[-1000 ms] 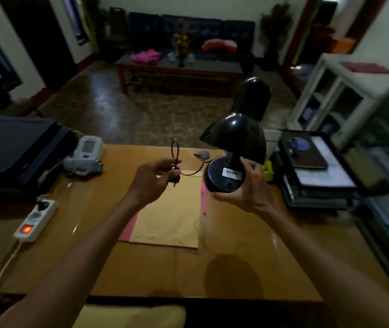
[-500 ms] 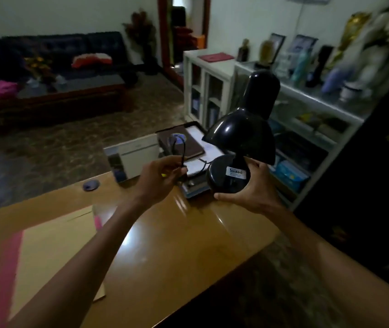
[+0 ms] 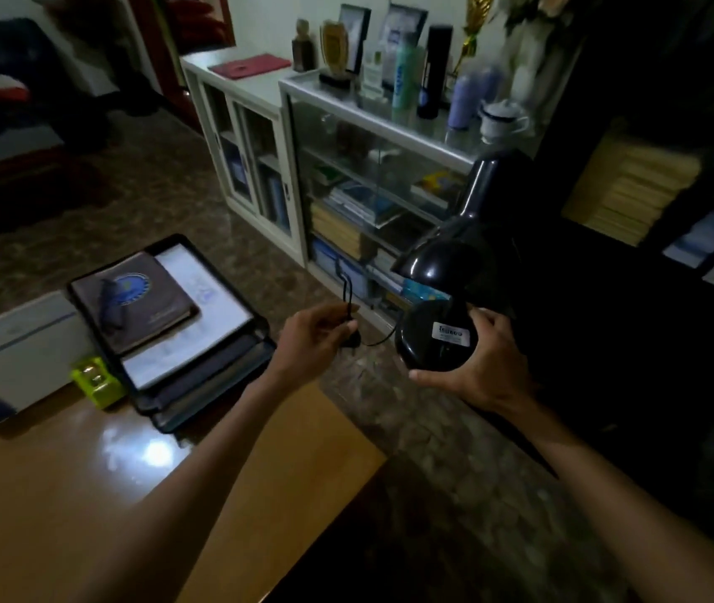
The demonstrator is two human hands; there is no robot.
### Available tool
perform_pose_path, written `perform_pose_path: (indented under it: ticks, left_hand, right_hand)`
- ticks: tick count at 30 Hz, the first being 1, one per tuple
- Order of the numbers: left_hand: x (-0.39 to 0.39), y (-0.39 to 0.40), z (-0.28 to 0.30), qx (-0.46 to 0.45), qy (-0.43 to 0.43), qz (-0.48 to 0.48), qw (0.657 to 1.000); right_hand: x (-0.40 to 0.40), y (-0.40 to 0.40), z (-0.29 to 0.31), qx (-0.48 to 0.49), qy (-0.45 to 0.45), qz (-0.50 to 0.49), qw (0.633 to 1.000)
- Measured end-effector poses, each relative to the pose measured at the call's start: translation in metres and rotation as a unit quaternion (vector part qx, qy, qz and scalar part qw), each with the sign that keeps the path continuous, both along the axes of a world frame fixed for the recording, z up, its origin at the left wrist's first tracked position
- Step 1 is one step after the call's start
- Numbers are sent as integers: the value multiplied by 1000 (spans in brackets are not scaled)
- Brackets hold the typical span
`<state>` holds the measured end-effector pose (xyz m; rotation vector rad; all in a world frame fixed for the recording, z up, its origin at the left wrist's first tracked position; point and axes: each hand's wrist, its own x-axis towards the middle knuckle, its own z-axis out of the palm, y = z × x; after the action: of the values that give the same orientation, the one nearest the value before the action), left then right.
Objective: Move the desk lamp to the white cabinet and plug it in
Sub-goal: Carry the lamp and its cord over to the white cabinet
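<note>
Holding the black desk lamp (image 3: 455,272) in the air by its round base, our right hand (image 3: 483,372) wraps the base from below and from the right, thumb along its lower edge and fingers over its upper side, so the underside with its white label (image 3: 451,333) faces us. The lamp is tilted, its dome shade just above the base and its neck running up toward the glass-fronted shelves. It hangs over the floor (image 3: 455,450), past the right edge of the tabletop (image 3: 138,507) and in front of the white cabinet (image 3: 259,137), touching neither. Our left hand (image 3: 316,341) is closed on the thin black cord (image 3: 348,298): a loop stands up out of the fingers, and one strand sags across the gap to the base. A dark lump at the fingertips may be the plug, though the dim light leaves us unsure. On the far right part of the tabletop lies a stack of dark folders (image 3: 198,363) with white papers and a brown book (image 3: 133,298) on top, and a small yellow-green object (image 3: 96,380) sits just beside the stack's left side. On top of the cabinet we see a red mat (image 3: 251,65), bottles (image 3: 405,71), framed pictures and a white cup (image 3: 503,119); books fill the shelves behind the glass.
</note>
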<state>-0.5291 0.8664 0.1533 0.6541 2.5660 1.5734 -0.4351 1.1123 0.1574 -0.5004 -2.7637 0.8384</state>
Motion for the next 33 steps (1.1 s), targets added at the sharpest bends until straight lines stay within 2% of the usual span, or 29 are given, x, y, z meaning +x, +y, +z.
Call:
perform_pose_path:
  ticks: [6, 15, 27, 33]
  left_hand:
    - [-56, 69, -28, -67, 37, -30, 997]
    - [-146, 139, -69, -123, 75, 45, 989]
    - [-244, 153, -36, -162, 90, 163, 969]
    - [-337, 139, -17, -181, 100, 226, 952]
  right_hand:
    - [-57, 70, -22, 23, -9, 15, 1000]
    - [-192, 140, -46, -9, -9, 70, 997]
    - [-364, 150, -54, -70, -1, 158, 985]
    - [-482, 124, -52, -102, 5, 201, 974]
